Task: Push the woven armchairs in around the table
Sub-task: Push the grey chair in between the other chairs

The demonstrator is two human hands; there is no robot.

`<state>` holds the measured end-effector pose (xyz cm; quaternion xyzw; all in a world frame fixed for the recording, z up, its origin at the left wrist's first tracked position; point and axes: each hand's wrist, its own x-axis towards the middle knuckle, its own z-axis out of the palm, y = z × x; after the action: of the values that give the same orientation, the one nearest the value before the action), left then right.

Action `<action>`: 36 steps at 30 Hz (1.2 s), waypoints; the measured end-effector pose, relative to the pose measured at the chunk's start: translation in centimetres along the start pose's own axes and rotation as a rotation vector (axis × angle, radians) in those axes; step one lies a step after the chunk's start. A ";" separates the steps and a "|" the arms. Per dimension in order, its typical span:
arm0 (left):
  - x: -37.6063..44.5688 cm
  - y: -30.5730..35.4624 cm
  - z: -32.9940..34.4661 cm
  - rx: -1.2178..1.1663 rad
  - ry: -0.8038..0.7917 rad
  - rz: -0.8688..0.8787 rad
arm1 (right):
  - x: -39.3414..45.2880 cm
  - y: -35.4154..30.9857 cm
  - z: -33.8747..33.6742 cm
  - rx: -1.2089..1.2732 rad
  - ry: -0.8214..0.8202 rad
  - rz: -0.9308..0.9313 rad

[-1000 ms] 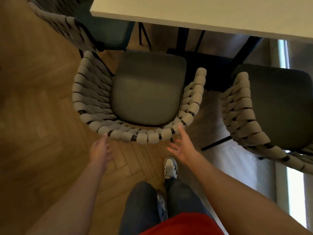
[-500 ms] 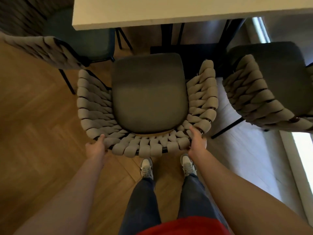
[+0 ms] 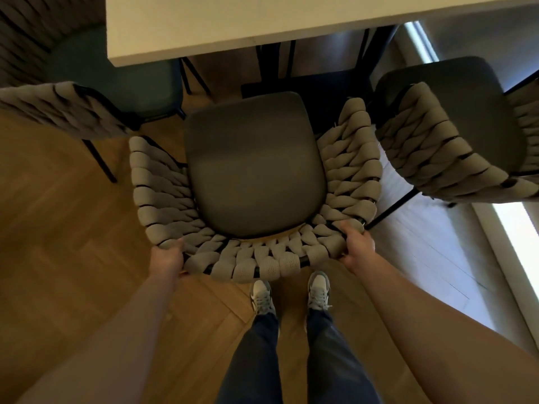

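We grip the middle armchair (image 3: 256, 176) by its woven back, left hand (image 3: 167, 258) and right hand (image 3: 357, 243) each curled round the rim, fingertips hidden. Its seat front sits just short of the tabletop (image 3: 262, 21). Either side of it, two more armchairs (image 3: 437, 141) are cut off.

My left hand (image 3: 166, 258) and right hand (image 3: 356, 246) grip the middle armchair's (image 3: 253, 173) woven back, facing the table (image 3: 262, 21).
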<state>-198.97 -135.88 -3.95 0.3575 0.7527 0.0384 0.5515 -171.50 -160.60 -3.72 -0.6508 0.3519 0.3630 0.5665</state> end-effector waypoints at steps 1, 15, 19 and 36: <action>0.0 0.0 0.1 0.000 0.005 0.002 | -0.1 0.0 -0.1 0.006 -0.004 -0.005; -4.7 -3.1 4.2 0.013 -0.028 -0.007 | -0.5 -1.0 -7.2 0.018 0.020 -0.016; -6.0 -3.4 6.3 -0.015 -0.038 -0.014 | -0.2 -2.5 -8.7 0.017 0.033 -0.009; -5.7 0.0 9.8 0.023 -0.013 -0.010 | 2.5 -6.8 -7.6 0.018 0.029 0.004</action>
<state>-189.77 -142.47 -3.23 0.3601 0.7513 0.0245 0.5525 -163.81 -167.51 -1.93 -0.6500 0.3647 0.3515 0.5665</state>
